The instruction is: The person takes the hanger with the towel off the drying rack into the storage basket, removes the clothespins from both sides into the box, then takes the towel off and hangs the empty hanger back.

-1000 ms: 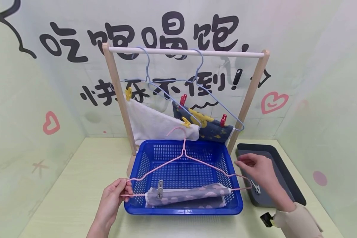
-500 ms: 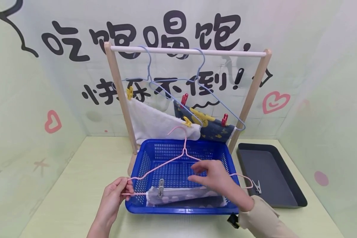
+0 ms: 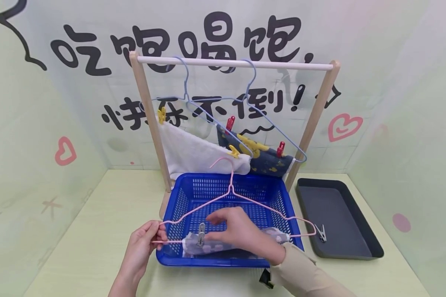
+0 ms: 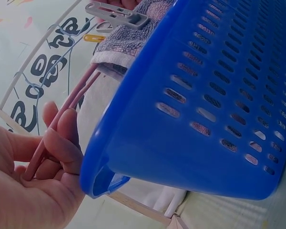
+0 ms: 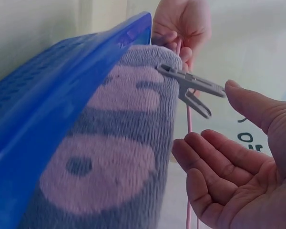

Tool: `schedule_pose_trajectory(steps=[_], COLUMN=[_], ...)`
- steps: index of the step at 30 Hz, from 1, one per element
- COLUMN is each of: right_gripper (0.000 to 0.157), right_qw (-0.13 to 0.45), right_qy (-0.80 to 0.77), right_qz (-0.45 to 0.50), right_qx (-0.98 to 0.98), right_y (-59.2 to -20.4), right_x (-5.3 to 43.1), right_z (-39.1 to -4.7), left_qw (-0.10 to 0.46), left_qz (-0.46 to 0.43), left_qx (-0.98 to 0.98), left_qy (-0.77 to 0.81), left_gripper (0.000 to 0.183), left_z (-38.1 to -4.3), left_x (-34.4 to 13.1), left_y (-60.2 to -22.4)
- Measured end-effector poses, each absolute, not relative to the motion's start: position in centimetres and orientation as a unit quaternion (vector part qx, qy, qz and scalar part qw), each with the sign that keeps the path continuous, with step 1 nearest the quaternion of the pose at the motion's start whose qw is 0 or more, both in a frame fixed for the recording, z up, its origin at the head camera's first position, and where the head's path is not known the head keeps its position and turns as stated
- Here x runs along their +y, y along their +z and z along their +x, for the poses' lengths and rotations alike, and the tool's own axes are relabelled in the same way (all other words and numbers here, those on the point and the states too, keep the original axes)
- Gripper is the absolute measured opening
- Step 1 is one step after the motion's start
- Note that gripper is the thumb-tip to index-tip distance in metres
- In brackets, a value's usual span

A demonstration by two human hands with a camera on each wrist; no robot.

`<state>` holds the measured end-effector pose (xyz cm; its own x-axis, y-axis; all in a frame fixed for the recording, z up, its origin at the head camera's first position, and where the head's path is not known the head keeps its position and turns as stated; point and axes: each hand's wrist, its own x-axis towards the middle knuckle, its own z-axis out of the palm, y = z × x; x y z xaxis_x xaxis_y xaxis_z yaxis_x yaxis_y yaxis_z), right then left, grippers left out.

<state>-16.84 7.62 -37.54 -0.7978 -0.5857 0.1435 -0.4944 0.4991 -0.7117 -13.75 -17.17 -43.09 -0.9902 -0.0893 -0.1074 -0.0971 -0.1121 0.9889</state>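
Observation:
My left hand (image 3: pixel 143 239) grips the left end of a pink clothes hanger (image 3: pixel 231 188), which lies over the blue basket (image 3: pixel 193 261). A grey-and-pink patterned towel (image 5: pixel 105 162) is draped over the hanger's lower bar. Near its left end, a grey clothespin (image 5: pixel 193 82) clamps it to the bar. My right hand (image 3: pixel 238 231) hovers beside that clothespin with thumb and fingers parted; in the right wrist view the thumb tip is right at one handle. In the head view this hand hides the towel's middle.
Behind the basket stands a wooden rack (image 3: pixel 230 62) with two blue hangers, a white towel (image 3: pixel 197 150) and a dark blue-and-yellow towel (image 3: pixel 271 161). On the right, a dark grey tray (image 3: pixel 342 218) holds another clothespin (image 3: pixel 321 234).
My right hand has moved left from over the grey tray, across the basket, to the clothespin on the towel. My left hand keeps its grip on the hanger.

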Motion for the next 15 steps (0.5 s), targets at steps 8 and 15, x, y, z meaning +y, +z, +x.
schedule_pose_trajectory(steps=[8,15], right_gripper=[0.027,0.021], right_qw=[0.069,0.061], right_qy=[-0.405,-0.406], right_qz=[-0.317,-0.317], right_qx=[0.855,0.855], right_y=[-37.61,-37.72], right_x=[6.78,6.47], right_z=[-16.81,-16.76], left_qw=[-0.010,-0.011], left_qz=[-0.062,-0.061], left_qx=[0.667,0.669], left_qy=[0.742,0.740], left_gripper=[0.033,0.034], left_z=[-13.51,-13.45], left_x=[-17.16,-17.20], left_y=[-43.10,-43.19])
